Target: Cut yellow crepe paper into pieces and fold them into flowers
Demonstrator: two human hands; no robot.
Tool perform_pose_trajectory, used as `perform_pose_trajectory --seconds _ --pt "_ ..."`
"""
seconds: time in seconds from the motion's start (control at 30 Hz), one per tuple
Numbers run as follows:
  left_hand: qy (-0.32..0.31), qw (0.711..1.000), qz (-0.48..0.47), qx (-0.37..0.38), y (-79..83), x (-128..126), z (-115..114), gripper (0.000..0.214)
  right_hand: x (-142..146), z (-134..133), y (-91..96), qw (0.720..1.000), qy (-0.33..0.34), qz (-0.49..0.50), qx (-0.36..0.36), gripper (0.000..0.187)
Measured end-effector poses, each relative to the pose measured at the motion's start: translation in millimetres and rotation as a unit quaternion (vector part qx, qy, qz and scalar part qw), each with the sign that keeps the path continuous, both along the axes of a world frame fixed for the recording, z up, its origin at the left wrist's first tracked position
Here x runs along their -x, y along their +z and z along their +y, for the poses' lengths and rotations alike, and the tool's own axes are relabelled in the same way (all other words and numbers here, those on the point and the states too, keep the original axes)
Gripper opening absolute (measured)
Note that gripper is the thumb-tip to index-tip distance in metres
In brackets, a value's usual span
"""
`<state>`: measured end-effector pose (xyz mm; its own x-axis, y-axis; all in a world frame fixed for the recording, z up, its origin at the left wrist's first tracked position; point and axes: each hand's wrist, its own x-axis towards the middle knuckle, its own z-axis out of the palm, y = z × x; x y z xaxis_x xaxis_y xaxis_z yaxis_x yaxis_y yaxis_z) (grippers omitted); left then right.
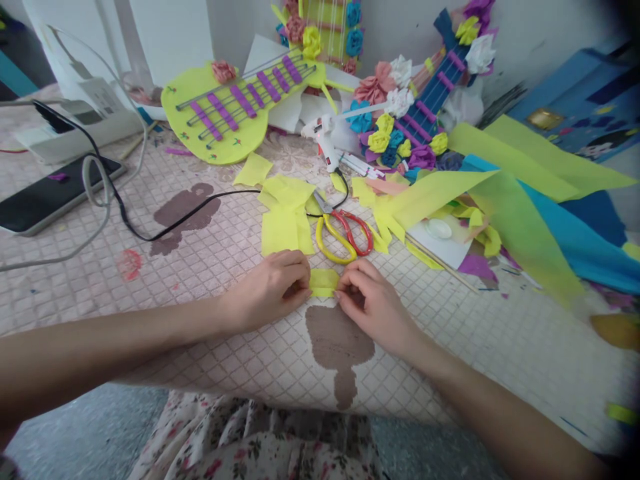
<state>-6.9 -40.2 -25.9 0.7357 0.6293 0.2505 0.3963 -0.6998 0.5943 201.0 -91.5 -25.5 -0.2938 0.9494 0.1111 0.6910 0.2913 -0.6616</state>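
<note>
Pinching opposite ends of a small, folded yellow paper strip (pixel 324 283): left hand (pixel 280 283), right hand (pixel 367 293). Judged light, soft, easily torn; end holds suit.

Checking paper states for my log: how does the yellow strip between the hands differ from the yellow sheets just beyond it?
The yellow strip is held at its ends by the left hand and right hand; neither hand grips the yellow sheets.
The yellow strip shows as a narrow band with a line along it; the yellow sheets are broader and overlap.
Both are a similar bright yellow.
</note>
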Motion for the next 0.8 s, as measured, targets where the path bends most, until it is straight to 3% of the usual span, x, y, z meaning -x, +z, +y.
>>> perform_pose_trajectory --seconds 0.8 --pt "0.009 1.000 0.003 -0.003 -2.5 -0.9 0.7 0.011 3.1 0.9 -0.9 1.000 -0.013 -0.009 -0.007 0.018"
